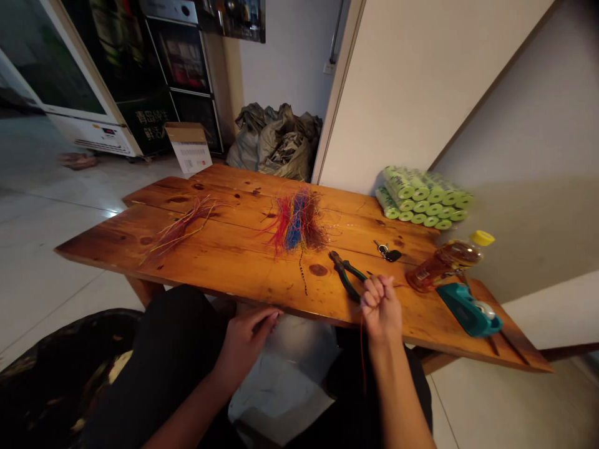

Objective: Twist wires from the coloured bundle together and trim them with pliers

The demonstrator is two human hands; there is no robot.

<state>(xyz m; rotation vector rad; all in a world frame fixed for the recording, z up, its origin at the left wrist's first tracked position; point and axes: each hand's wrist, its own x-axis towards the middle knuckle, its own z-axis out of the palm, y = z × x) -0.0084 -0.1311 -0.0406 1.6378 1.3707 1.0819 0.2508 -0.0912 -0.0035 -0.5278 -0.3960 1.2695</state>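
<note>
My right hand (381,305) is closed in a fist above the table's front edge, with a thin red wire (362,355) hanging down from it. Just behind that hand lies a pair of pliers (345,273) with dark green handles, partly covered by it. My left hand (255,330) is at the table's near edge, thumb and fingers pinched together; whatever is between them is too small to make out. Beyond both hands sits a pile of red, blue and brown wires (299,221). A looser bunch of wires (185,227) lies to the left.
On the right of the wooden table (234,262) are keys (388,252), a tea bottle (442,265), a teal tape dispenser (469,310) and stacked green rolls (425,198). A white box (191,149) and grey sacks (281,140) stand behind. A black bin (60,349) is at lower left.
</note>
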